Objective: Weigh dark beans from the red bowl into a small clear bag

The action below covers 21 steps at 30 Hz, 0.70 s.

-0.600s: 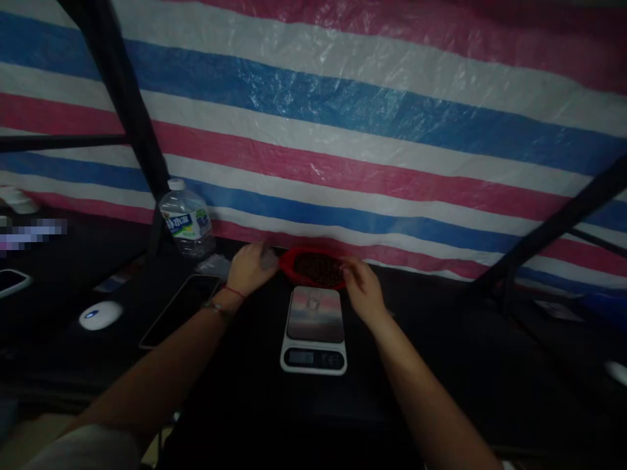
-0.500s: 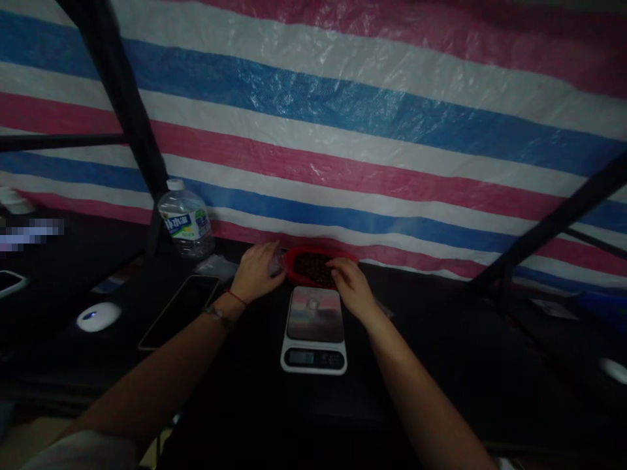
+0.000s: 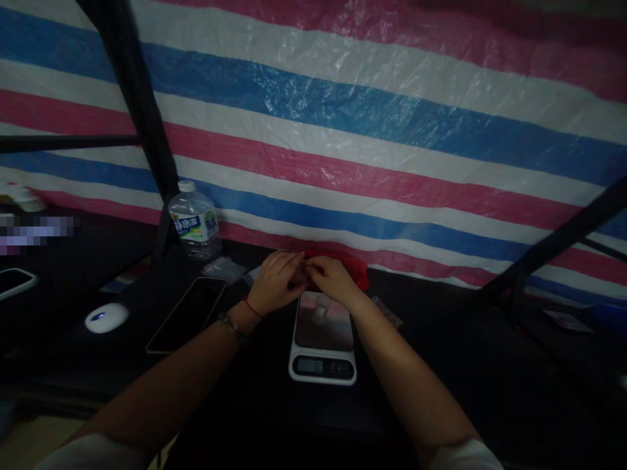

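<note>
My left hand (image 3: 275, 282) and my right hand (image 3: 329, 279) meet fingertip to fingertip over the near edge of a red tray (image 3: 356, 269) of dark granules at the back of the black table (image 3: 441, 365). Both hands have their fingers pinched together around something small that I cannot make out. Just below them stands a white digital kitchen scale (image 3: 322, 333) with a small clear object on its platform. Most of the tray is hidden behind my hands.
A water bottle (image 3: 194, 222) stands at the back left. A dark phone (image 3: 188, 314) lies left of the scale, a white mouse (image 3: 106, 317) further left, small clear bags (image 3: 223, 267) near the bottle. A striped tarp (image 3: 372, 130) and black frame poles close the back.
Both hands moved inward from the two sides of the red tray and now touch in front of it. The camera view shifted slightly.
</note>
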Each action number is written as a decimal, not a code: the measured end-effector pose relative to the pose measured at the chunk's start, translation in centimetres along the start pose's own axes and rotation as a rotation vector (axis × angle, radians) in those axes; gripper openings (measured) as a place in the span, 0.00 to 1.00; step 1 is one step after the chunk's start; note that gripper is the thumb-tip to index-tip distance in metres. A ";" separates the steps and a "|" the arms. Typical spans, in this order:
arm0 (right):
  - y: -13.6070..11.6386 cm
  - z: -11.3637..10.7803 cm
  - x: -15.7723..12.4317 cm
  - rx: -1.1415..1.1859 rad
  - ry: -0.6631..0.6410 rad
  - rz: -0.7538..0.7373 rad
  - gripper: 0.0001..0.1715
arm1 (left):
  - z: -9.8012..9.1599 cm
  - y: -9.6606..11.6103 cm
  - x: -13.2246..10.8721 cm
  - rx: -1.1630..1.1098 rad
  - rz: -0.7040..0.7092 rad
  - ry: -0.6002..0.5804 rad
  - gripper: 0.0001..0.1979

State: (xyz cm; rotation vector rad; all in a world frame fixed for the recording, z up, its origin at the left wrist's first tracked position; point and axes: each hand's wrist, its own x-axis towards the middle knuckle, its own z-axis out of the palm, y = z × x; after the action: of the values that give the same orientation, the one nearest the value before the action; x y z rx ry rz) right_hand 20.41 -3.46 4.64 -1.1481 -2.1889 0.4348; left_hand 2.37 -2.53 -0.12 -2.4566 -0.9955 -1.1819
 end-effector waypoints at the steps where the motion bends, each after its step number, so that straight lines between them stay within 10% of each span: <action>1: -0.1 0.0 0.0 -0.014 0.009 0.005 0.13 | 0.0 -0.1 0.0 0.007 -0.006 0.013 0.30; 21: 0.5 0.5 0.9 0.134 -0.054 0.143 0.07 | 0.2 0.1 -0.1 -0.040 -0.047 -0.116 0.33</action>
State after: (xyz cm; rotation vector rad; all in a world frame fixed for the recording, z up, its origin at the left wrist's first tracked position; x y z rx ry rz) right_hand 20.04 -2.44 4.34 -1.2360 -2.0956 0.6702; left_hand 2.51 -2.62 -0.30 -2.5718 -1.0767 -1.0943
